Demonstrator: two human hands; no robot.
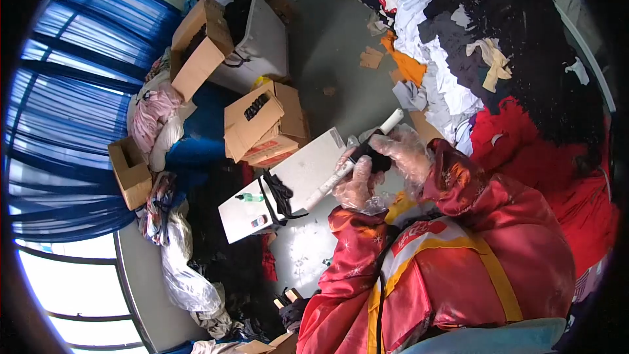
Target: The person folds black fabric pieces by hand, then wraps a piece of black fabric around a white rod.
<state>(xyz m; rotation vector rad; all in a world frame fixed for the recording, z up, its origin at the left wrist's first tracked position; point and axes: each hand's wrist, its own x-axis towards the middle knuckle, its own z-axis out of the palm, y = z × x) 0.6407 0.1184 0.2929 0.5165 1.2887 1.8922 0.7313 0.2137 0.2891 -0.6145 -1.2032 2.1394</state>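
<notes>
My left hand (357,182), in a clear plastic glove, has its fingers wrapped round a long white tube (327,185) that runs diagonally over the white table. Beside it, my right hand (405,151), gloved the same way, grips black material (376,155) wound round the tube's upper part. The tube's upper end sticks out past my right hand. On the white table (304,167) lie a bundle of black strips (280,195), a small green bottle (249,197) and a small dark and white item (259,221).
Cardboard boxes (252,128) stand beyond the table, near a large white bin (268,46). Heaps of black cloth (531,33), white cloth (445,75) and red cloth (511,137) lie on the right. Blue curtains (78,98) hang at the left.
</notes>
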